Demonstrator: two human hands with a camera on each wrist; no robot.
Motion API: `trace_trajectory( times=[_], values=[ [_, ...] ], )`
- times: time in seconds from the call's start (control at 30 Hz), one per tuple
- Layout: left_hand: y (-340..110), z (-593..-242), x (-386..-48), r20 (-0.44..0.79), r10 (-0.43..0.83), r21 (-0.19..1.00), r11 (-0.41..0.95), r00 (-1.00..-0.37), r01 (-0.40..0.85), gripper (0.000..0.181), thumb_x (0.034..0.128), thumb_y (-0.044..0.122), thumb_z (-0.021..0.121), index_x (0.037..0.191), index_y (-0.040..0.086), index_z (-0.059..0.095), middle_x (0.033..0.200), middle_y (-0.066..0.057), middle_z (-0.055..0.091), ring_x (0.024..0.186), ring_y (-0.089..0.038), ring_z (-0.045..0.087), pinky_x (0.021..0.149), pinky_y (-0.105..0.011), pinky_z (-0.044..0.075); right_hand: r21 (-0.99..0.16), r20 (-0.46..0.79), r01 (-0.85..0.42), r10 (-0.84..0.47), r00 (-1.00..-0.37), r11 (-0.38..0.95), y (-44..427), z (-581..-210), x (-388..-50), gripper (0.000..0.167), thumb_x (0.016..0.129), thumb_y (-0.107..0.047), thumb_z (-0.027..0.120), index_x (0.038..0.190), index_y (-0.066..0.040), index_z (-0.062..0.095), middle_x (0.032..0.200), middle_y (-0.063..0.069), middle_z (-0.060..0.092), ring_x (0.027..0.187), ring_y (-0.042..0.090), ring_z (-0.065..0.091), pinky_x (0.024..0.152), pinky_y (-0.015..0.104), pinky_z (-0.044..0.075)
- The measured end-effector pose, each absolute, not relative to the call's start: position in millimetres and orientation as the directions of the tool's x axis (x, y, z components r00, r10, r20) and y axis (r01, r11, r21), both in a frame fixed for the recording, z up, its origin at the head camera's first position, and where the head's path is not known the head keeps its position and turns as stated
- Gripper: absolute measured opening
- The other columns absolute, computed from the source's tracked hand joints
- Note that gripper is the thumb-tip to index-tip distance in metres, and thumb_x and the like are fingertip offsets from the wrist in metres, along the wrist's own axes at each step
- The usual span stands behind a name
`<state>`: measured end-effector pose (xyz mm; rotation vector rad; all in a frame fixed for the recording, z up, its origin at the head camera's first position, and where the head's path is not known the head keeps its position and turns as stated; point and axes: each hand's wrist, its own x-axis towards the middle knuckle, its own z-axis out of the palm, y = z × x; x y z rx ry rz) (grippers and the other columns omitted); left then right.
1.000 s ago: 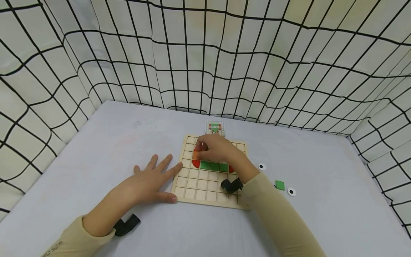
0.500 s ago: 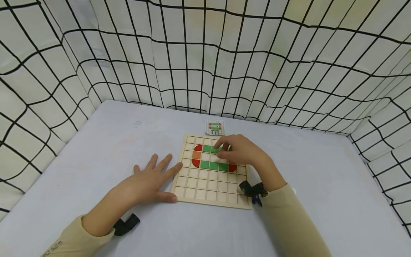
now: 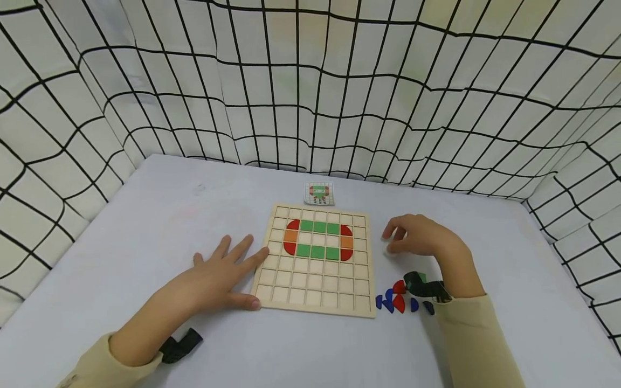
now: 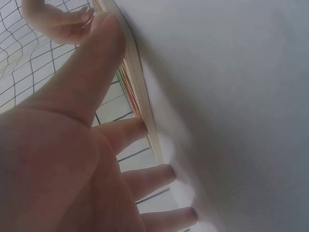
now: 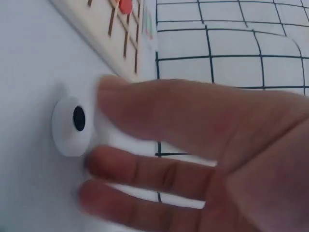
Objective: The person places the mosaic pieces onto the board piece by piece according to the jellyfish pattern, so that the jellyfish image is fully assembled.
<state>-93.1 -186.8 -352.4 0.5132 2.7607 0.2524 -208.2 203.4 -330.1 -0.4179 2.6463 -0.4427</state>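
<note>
While your left grip [image 3: 218,277] lies spread at the board [image 3: 315,295], its thumb at the near left corner and its index finger touching the left edge, it is released and grasps nothing; its other fingers rest on the bench [image 3: 291,355]. Your right grip [image 3: 414,234] is released too, just right of the board, with thumb and bent fingers apart. Close at those fingertips is a white disc [image 5: 67,137] with a black dot, on the bench; you cannot tell whether they touch it. On the board you have a ring: three green squares [image 3: 319,227] along the far side and three along the near, an orange square [image 3: 290,236] at each end, and rounded red corners [image 3: 293,224]. A small printed card [image 3: 318,194] lies just beyond the board's far edge. To the right of the near right corner, you have blue pieces [image 3: 414,305] and red wedges [image 3: 399,303], with a loose green square [image 3: 422,276] partly hidden by your black wrist mount [image 3: 419,285]. A black net [image 3: 310,110] stands behind the bench.
</note>
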Motion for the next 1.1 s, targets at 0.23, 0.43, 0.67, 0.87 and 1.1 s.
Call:
trace_trajectory(
  times=[0.23,0.43,0.67,0.87,1.1],
  values=[
    [-187.6,-352.4,-92.3,-0.292,0.369,0.245,0.921,-0.882,0.304,0.102,0.0754,0.074,0.066,0.159,0.026,0.029,0.165,-0.019,0.018,0.145,-0.059,0.012,0.089,-0.088,0.021,-0.346,-0.409,-0.188,-0.328,-0.852,0.919,191.5,-341.3,-211.3,0.023,0.082,-0.022,0.079,0.100,-0.021,0.065,0.092,0.004,0.063,0.087,0.023,0.056,0.070,0.036,0.047],
    [-187.6,-353.1,-92.8,-0.281,0.378,0.238,0.918,-0.882,0.317,0.102,0.0764,0.074,0.064,0.159,0.026,0.028,0.165,-0.019,0.018,0.145,-0.059,0.013,0.089,-0.088,0.021,-0.336,-0.409,-0.190,-0.324,-0.853,0.923,185.0,-343.8,-211.5,0.022,0.083,-0.019,0.078,0.098,-0.020,0.063,0.092,0.004,0.062,0.087,0.023,0.055,0.070,0.035,0.046],
    [-187.2,-352.2,-93.6,-0.286,0.378,0.240,0.918,-0.881,0.316,0.102,0.0762,0.073,0.066,0.159,0.026,0.029,0.165,-0.019,0.018,0.145,-0.059,0.013,0.089,-0.088,0.021,-0.384,-0.424,-0.190,-0.355,-0.833,0.903,183.8,-346.5,-210.3,0.018,0.084,-0.017,0.078,0.094,-0.019,0.063,0.089,0.005,0.057,0.087,0.022,0.052,0.068,0.034,0.043],
    [-187.0,-352.0,-93.6,-0.283,0.378,0.239,0.918,-0.882,0.317,0.102,0.0760,0.073,0.066,0.158,0.026,0.029,0.165,-0.019,0.019,0.145,-0.059,0.013,0.089,-0.088,0.021,-0.389,-0.434,-0.190,-0.361,-0.825,0.901,183.8,-347.4,-210.4,0.017,0.085,-0.018,0.078,0.092,-0.017,0.062,0.082,0.005,0.055,0.080,0.021,0.052,0.065,0.034,0.040],
    [-188.2,-353.1,-93.2,-0.279,0.383,0.234,0.917,-0.881,0.324,0.101,0.0766,0.074,0.064,0.159,0.027,0.029,0.165,-0.019,0.018,0.145,-0.059,0.013,0.089,-0.088,0.022,-0.397,-0.435,-0.202,-0.377,-0.818,0.895,183.8,-348.0,-210.1,0.017,0.085,-0.019,0.077,0.091,-0.017,0.061,0.075,0.003,0.054,0.073,0.019,0.052,0.063,0.033,0.038]
  ],
)
